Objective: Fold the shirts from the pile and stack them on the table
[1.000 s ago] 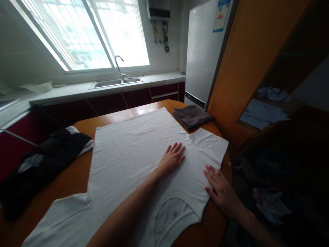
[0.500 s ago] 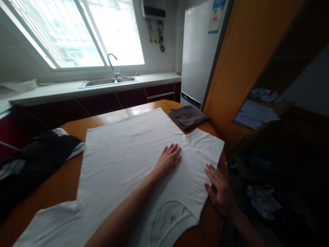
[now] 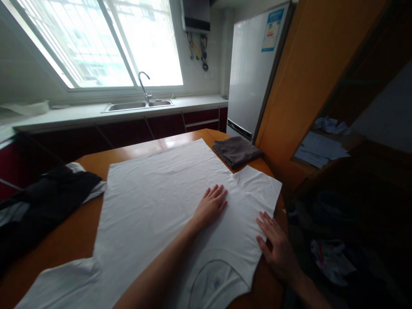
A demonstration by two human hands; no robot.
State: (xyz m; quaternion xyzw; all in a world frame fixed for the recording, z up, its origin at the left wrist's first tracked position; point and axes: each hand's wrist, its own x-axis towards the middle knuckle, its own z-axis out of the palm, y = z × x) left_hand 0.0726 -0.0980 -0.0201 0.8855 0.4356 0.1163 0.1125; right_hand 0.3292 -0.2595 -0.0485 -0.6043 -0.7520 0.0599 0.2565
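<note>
A white T-shirt [image 3: 148, 201] lies spread out on a wooden table [image 3: 77, 223], its neckline toward me and its hem at the far side. My left hand [image 3: 210, 207] rests flat on the shirt's upper body, fingers stretched out. At the shirt's right shoulder edge, my right hand [image 3: 276, 244] lies with its fingers extended, the fingertips touching the cloth and the palm out past the edge. Neither hand grips anything. One short sleeve points to the far right, the other to the near left. Light creases run across the fabric.
A folded dark grey garment [image 3: 237, 151] sits at the table's far right. Black and white clothes [image 3: 54, 193] are heaped on the left. Beyond are a counter with a sink [image 3: 138, 105] and a fridge [image 3: 249, 73]. Clothes [image 3: 333, 257] lie in shadow at right.
The camera view has tilted slightly, so everything sits a little lower in the picture. Both hands and the shirt keep almost the same places relative to each other.
</note>
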